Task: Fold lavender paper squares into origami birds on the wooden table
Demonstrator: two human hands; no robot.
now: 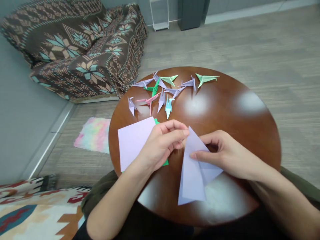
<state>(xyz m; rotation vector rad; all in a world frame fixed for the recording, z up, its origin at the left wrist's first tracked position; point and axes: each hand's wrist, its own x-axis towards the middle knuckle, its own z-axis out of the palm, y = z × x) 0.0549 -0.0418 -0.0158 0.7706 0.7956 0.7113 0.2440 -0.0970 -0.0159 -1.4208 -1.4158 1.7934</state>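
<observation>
The left hand (163,141) pinches folded lilac paper (193,178) at its tip, the right hand (222,155) mid-sheet.

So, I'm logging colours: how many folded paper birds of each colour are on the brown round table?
Lilac folded paper birds: 6
Light green folded paper birds: 2
Deep green folded paper bird: 1
Pink folded paper bird: 1
Light blue folded paper bird: 1
Total: 11

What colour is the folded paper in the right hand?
The folded paper is light purple, clearest in the head view.
</observation>
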